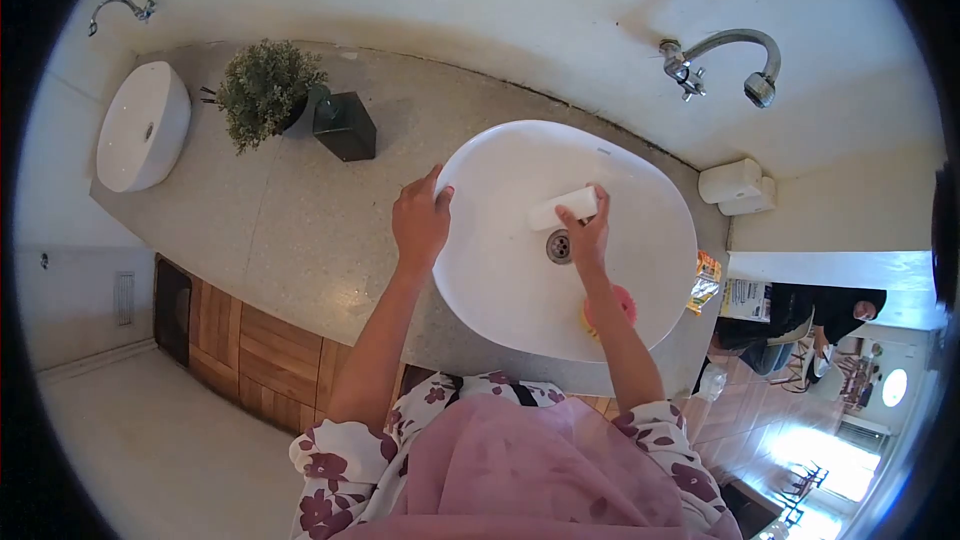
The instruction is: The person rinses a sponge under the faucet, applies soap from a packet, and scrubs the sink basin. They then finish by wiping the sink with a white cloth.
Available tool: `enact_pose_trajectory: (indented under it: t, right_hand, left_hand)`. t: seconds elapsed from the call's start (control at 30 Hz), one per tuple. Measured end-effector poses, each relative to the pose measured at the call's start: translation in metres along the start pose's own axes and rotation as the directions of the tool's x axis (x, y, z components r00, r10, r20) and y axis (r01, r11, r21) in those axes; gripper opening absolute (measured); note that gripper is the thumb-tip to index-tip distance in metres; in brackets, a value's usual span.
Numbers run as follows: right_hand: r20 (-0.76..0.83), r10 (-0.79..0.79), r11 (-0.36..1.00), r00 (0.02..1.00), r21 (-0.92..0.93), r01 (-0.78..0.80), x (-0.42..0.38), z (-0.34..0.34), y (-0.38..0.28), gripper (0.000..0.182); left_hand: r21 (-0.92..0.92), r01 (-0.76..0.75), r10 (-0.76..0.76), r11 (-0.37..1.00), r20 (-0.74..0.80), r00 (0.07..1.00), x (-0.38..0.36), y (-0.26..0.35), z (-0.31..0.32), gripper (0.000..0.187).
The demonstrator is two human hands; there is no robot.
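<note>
A white oval washbasin (650,230) sits on the counter in front of me. At its left edge, my left hand (422,220) grips the rim with the fingers curled over it. My right hand (588,228) is inside the bowl, closed around a white oblong block (563,209) just above the metal drain (559,246). The block's exact kind does not show. Partly hidden under my right forearm, a pink and yellow scrubber (624,304) lies in the basin near the front wall.
A chrome tap (730,50) juts from the wall over the basin. Left on the counter (300,210) stand a dark soap dispenser (345,127), a potted plant (265,90) and another basin (145,128). White rolls (735,183) and an orange packet (705,280) are right. A person (840,315) sits beyond.
</note>
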State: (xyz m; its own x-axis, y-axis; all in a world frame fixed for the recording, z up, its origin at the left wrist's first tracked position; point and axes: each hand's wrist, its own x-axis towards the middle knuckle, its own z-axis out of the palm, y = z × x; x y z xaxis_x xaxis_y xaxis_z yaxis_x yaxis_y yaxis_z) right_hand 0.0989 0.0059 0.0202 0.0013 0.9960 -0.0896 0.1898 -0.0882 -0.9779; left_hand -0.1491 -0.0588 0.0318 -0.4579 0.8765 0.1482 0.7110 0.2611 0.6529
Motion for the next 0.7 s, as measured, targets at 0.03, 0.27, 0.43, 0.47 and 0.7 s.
enact_pose_trajectory:
  t: [0.03, 0.27, 0.43, 0.47, 0.7]
  right_hand:
    - [0.002, -0.003, 1.000, 1.000, -0.002, 0.003, -0.007, 0.005, 0.008, 0.070]
    - [0.108, -0.045, 0.990, 0.993, -0.129, 0.059, -0.006, 0.004, 0.019, 0.071]
    - [0.021, -0.076, 0.990, 0.997, -0.121, 0.078, -0.017, 0.012, 0.029, 0.068]
    - [0.078, -0.112, 0.966, 0.991, -0.225, 0.127, -0.028, 0.018, 0.039, 0.070]
    - [0.025, -0.025, 0.998, 0.999, -0.060, 0.027, -0.004, 0.002, 0.011, 0.070]
  left_hand:
    - [-0.002, 0.001, -0.001, 1.000, -0.003, 1.000, 0.001, 0.000, 0.000, 0.039]
    - [0.015, 0.013, -0.014, 1.000, 0.016, 1.000, 0.000, 0.002, 0.001, 0.039]
    - [0.014, 0.018, -0.018, 1.000, 0.008, 1.000, 0.000, 0.003, 0.000, 0.039]
    - [0.011, 0.021, -0.021, 1.000, 0.016, 1.000, 0.000, 0.004, -0.002, 0.039]
    - [0.018, -0.004, 0.004, 1.000, -0.003, 1.000, 0.000, 0.002, -0.001, 0.038]
